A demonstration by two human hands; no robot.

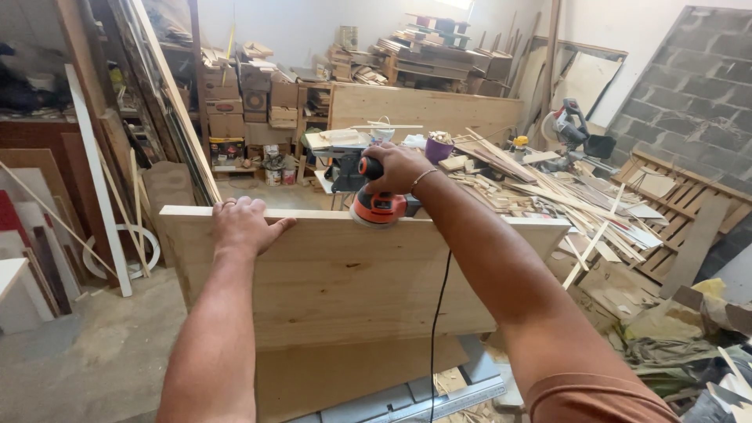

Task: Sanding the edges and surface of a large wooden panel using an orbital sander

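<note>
Head view shows your right hand (pixel 395 167) wrapped closed around the black top grip of an orange and black sander (pixel 376 200), whose base sits on the upper edge of a pale wooden panel (pixel 337 274). That panel stands on its long edge in front of you, its broad face toward you, and the sander rests a little right of the middle of its top edge. Your left hand (pixel 244 223) lies flat and open over the same edge, further left, fingers spread across the top and down the near face, well apart from the sander. A black power cord (pixel 437 329) hangs from the tool down the panel's face. You wear a thin bracelet (pixel 423 178) on your right wrist. Behind the panel a heap of wood offcuts (pixel 540 196) spreads to the right, with a mitre saw (pixel 572 129) beyond it, and stacked cardboard boxes (pixel 251 102) fill the shelves on the far wall.
</note>
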